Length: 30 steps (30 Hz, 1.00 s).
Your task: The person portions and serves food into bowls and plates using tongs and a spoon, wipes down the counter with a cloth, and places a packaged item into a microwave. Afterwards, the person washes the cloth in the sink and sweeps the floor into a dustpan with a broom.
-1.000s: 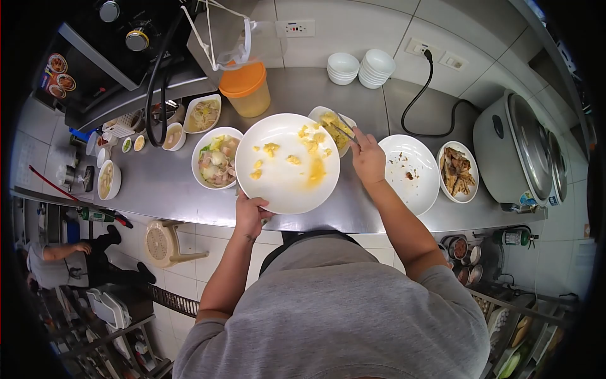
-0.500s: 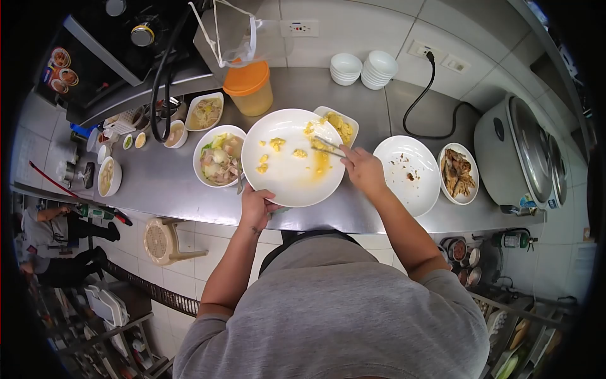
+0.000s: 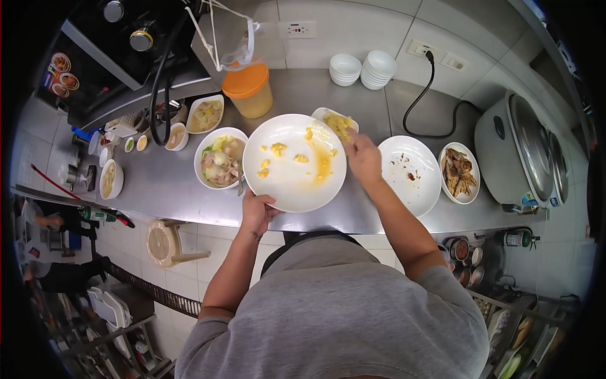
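My left hand point(image 3: 257, 213) grips the near-left rim of a large white plate point(image 3: 278, 186), tilted above the counter. Bits of scrambled egg point(image 3: 301, 159) and a yellow smear of liquid lie on the plate. My right hand point(image 3: 364, 159), a little blurred, is closed on metal tongs, now mostly hidden by the fingers. It reaches beside a small white bowl point(image 3: 320, 112) of scrambled egg point(image 3: 341, 126), partly behind the plate. To the left, a bowl of soup with vegetables and meat point(image 3: 222, 161) has a spoon in it.
Right of my hand are a white plate with dark crumbs point(image 3: 398, 196) and a bowl of browned fish or meat point(image 3: 459, 172). A rice cooker point(image 3: 505, 136) stands far right. Behind are an orange-lidded tub point(image 3: 247, 95) and stacked white bowls point(image 3: 379, 69). A stool point(image 3: 165, 243) stands below.
My right hand has moved from over the plate to the egg bowl, turning so the tongs' prongs no longer show. The plate has dipped slightly toward me.
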Each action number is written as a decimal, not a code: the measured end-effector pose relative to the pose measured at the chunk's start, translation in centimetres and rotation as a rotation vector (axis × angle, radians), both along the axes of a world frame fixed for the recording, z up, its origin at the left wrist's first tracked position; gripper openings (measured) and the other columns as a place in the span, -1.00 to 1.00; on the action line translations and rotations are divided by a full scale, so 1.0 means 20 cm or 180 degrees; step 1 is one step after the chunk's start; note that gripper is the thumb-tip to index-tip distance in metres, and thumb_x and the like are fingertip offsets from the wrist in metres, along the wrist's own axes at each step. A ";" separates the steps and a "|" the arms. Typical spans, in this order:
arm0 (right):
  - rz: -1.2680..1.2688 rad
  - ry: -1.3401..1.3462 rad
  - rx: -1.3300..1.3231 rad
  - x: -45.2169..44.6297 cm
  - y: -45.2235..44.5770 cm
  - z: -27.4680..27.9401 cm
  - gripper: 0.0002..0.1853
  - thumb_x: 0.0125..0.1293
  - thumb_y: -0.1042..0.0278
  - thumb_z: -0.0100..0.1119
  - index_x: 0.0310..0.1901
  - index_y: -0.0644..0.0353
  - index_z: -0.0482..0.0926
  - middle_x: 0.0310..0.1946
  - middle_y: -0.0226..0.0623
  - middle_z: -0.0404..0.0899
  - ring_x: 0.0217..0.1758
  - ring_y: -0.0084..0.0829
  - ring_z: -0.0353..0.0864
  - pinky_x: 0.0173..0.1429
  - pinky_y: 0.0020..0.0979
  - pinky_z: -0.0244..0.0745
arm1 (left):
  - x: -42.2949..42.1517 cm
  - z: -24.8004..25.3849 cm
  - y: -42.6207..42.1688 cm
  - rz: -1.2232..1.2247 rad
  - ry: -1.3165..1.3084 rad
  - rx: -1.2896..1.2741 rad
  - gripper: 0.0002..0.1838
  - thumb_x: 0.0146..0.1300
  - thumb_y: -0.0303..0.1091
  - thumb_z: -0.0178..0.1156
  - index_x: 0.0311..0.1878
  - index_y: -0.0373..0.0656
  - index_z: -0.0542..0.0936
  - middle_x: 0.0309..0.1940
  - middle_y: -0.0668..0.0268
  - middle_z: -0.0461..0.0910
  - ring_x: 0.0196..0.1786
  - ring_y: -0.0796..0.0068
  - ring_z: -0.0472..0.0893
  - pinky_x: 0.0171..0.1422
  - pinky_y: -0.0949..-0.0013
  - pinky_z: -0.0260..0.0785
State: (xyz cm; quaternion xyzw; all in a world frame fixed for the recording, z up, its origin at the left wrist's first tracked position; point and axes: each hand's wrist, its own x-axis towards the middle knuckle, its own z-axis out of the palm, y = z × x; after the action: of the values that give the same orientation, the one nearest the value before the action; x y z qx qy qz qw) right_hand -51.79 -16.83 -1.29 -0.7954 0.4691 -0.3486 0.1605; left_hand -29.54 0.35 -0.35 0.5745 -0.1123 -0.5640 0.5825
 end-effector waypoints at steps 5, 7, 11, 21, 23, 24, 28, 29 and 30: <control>0.0855 0.0492 0.0301 0.20 0.19 0.09 -0.71 0.27 0.17 0.05 -0.03 0.08 0.53 -0.30 -0.17 0.58 -0.27 -0.11 0.58 -0.15 -0.15 0.46 | -0.02 0.01 -0.02 0.0037 -0.0102 -0.0023 -0.40 -0.08 -0.67 -0.04 0.16 -0.26 0.21 -0.12 0.04 0.50 -0.30 0.17 0.65 -0.41 0.26 0.62; 0.0619 0.1067 0.0493 0.27 0.19 0.06 -0.75 0.28 0.17 0.03 -0.13 0.11 0.55 -0.32 -0.15 0.59 -0.26 -0.11 0.59 -0.15 -0.16 0.46 | -0.03 0.01 -0.02 0.0031 -0.0131 -0.0037 -0.39 -0.08 -0.67 -0.03 0.16 -0.26 0.20 -0.12 0.04 0.50 -0.29 0.16 0.65 -0.40 0.25 0.63; 0.0497 0.0666 0.0354 0.25 0.14 0.07 -0.76 0.26 0.19 0.04 -0.25 0.19 0.56 -0.38 -0.09 0.60 -0.30 -0.08 0.60 -0.18 -0.15 0.48 | -0.04 -0.01 -0.01 0.0005 -0.0150 -0.0086 -0.35 -0.09 -0.67 -0.03 0.19 -0.26 0.19 -0.13 0.05 0.50 -0.29 0.17 0.65 -0.39 0.25 0.64; -0.0255 0.0560 0.0425 0.01 0.01 0.24 -0.69 0.21 0.19 0.15 -0.09 0.19 0.57 -0.30 -0.02 0.60 -0.25 -0.04 0.60 -0.17 -0.15 0.49 | 0.02 0.04 0.06 0.0029 -0.0038 -0.0031 -0.45 -0.09 -0.65 -0.02 0.10 -0.29 0.27 -0.22 0.08 0.52 -0.41 0.27 0.62 -0.58 0.38 0.51; 0.0291 0.0400 0.0356 0.07 0.10 0.23 -0.66 0.21 0.17 0.15 -0.06 0.19 0.55 -0.28 -0.04 0.60 -0.24 -0.04 0.59 -0.17 -0.17 0.49 | 0.00 0.06 0.05 0.0054 0.0014 -0.0120 -0.45 -0.08 -0.65 -0.02 0.10 -0.28 0.27 -0.22 0.08 0.52 -0.39 0.26 0.62 -0.56 0.37 0.52; 0.0675 0.0447 0.0418 0.11 0.16 0.21 -0.65 0.21 0.16 0.14 -0.04 0.19 0.54 -0.27 -0.06 0.60 -0.23 -0.04 0.59 -0.17 -0.18 0.49 | -0.01 0.06 0.03 0.0059 0.0038 -0.0167 -0.44 -0.08 -0.65 -0.02 0.11 -0.27 0.26 -0.21 0.09 0.52 -0.37 0.26 0.62 -0.55 0.36 0.53; 0.1270 0.0838 0.0098 0.30 0.35 0.19 -0.74 0.26 0.19 0.05 -0.19 0.23 0.53 -0.39 -0.11 0.58 -0.34 -0.10 0.60 -0.25 -0.22 0.51 | -0.05 0.01 -0.01 0.0049 -0.0018 -0.0107 -0.44 -0.08 -0.65 -0.02 0.11 -0.25 0.26 -0.16 0.09 0.51 -0.31 0.24 0.63 -0.45 0.32 0.58; 0.1203 0.1105 0.0110 0.32 0.36 0.17 -0.76 0.26 0.22 0.03 -0.23 0.23 0.52 -0.41 -0.12 0.57 -0.36 -0.12 0.60 -0.27 -0.22 0.52 | -0.05 0.01 -0.02 0.0008 -0.0072 -0.0083 -0.44 -0.08 -0.65 -0.02 0.11 -0.26 0.26 -0.15 0.09 0.50 -0.30 0.23 0.63 -0.43 0.31 0.59; 0.1025 0.1197 0.0144 0.32 0.34 0.14 -0.78 0.26 0.24 0.03 -0.23 0.23 0.51 -0.42 -0.11 0.57 -0.36 -0.12 0.60 -0.28 -0.21 0.51 | -0.05 0.02 -0.02 -0.0029 -0.0126 -0.0060 -0.44 -0.08 -0.65 -0.02 0.11 -0.26 0.26 -0.13 0.09 0.50 -0.29 0.23 0.63 -0.40 0.29 0.60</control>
State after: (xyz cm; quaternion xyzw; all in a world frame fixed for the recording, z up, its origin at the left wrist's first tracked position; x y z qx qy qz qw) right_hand -45.32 -10.00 1.61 -0.9070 0.3657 -0.1537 0.1416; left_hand -30.63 -0.03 0.07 0.5795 -0.1318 -0.5541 0.5829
